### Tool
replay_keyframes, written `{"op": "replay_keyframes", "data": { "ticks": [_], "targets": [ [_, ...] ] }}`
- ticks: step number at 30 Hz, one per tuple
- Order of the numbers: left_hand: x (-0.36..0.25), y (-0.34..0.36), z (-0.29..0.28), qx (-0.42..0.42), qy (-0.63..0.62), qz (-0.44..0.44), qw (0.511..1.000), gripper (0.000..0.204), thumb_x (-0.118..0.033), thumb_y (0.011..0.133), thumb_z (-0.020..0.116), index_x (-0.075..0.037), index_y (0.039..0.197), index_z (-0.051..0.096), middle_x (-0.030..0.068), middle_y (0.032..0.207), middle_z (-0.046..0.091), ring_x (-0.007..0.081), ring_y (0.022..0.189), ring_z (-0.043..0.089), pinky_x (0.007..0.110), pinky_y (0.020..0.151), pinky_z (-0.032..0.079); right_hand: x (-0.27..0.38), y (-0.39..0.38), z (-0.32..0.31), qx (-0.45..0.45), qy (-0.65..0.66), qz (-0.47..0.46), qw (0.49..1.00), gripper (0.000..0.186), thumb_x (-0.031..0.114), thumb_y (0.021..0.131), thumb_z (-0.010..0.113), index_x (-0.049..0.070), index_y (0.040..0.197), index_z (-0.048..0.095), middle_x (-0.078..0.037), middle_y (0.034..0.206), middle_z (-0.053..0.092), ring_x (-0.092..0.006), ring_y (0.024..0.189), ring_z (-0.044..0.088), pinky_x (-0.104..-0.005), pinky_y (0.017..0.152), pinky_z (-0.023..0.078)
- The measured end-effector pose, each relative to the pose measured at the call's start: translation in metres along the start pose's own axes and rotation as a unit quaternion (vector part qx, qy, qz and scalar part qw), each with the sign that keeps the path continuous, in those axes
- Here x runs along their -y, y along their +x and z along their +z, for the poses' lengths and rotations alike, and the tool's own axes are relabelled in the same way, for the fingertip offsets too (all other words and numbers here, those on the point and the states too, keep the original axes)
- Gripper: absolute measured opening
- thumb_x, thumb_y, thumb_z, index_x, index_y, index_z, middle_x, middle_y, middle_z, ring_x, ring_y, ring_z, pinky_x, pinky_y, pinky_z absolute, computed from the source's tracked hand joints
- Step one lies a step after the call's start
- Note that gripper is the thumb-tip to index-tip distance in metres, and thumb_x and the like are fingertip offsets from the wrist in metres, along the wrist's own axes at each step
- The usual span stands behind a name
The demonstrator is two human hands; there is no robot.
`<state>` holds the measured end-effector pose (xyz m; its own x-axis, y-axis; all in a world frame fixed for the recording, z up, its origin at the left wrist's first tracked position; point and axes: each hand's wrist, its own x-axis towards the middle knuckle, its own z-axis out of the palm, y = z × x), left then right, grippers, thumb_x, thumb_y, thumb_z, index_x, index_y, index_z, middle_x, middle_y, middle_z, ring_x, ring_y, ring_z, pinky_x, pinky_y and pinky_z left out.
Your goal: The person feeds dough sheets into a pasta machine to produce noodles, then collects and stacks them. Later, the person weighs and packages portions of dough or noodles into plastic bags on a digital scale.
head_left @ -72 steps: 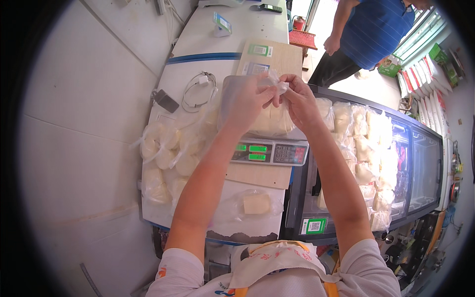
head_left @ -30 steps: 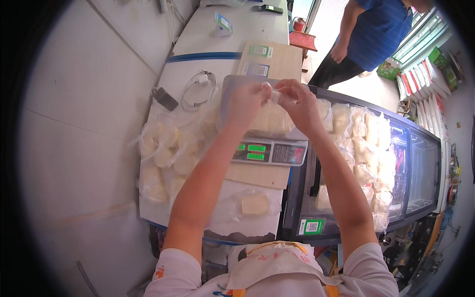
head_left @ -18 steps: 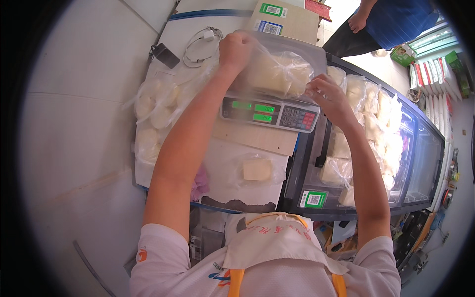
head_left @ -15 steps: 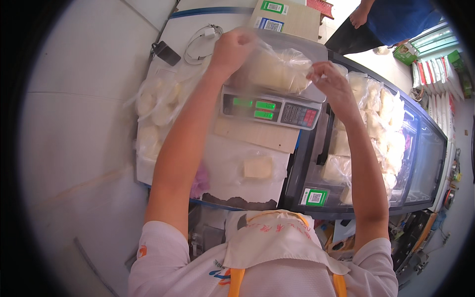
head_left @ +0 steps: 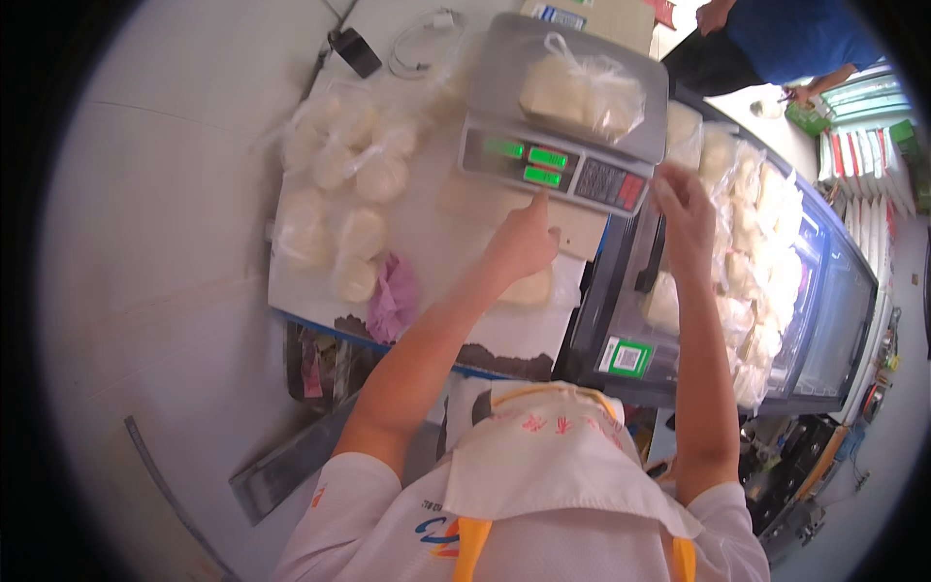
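Observation:
A digital scale (head_left: 477,152) with green-lit displays and a keypad stands at the far side of the table. On its metal pan (head_left: 497,78) sits a tied clear plastic bag of pale blocks (head_left: 582,95), its handles looped upward. My left hand (head_left: 524,238) points its index finger at the lower display, thumb apart, holding nothing; whether the fingertip touches is unclear. Beside the keypad's right end hovers my right hand (head_left: 687,209), slightly blurred, fingers loosely bent and apart, with nothing visible in it. A pale block (head_left: 529,288) lies partly hidden under my left hand.
Bagged round pale pieces (head_left: 335,160) and a purple plastic bag (head_left: 392,299) lie on the left of the table. A black chest (head_left: 606,320) on the right carries many bagged pale pieces (head_left: 742,233). Another person (head_left: 800,39) stands at the far right.
Both hands have left the bag on the scale and drawn back toward me. My left hand now points at the display; my right is beside the keypad. The view has shifted slightly.

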<state>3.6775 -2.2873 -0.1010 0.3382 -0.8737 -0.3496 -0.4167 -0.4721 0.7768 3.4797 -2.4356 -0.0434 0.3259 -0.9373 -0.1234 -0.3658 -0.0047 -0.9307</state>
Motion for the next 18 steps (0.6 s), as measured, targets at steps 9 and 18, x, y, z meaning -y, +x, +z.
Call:
{"op": "replay_keyframes", "data": {
  "ticks": [9,18],
  "targets": [
    [-0.048,0.142,-0.118,-0.280,0.051,0.172,0.943,0.036,-0.026,0.093,0.070,0.002,0.116,0.070,0.0229,0.102,0.076,0.0390,0.100,0.074,0.047,0.087,0.057,0.037,0.052,0.014,-0.015,-0.089,-0.140,0.986,0.057,0.009,0.092,0.076,0.012,0.146,0.058,-0.009,0.123,0.066,-0.0141,0.097,0.066,-0.0323,0.075,0.060],
    [-0.037,0.287,-0.115,-0.088,-0.092,0.164,0.978,0.026,-0.017,0.086,0.072,-0.001,0.106,0.075,0.0157,0.100,0.078,0.0243,0.090,0.075,0.036,0.082,0.058,0.074,0.094,0.058,-0.046,-0.084,-0.235,0.967,0.018,0.008,0.091,0.070,0.004,0.109,0.074,-0.019,0.100,0.076,-0.0365,0.093,0.074,-0.0422,0.083,0.057]
  ]
}}
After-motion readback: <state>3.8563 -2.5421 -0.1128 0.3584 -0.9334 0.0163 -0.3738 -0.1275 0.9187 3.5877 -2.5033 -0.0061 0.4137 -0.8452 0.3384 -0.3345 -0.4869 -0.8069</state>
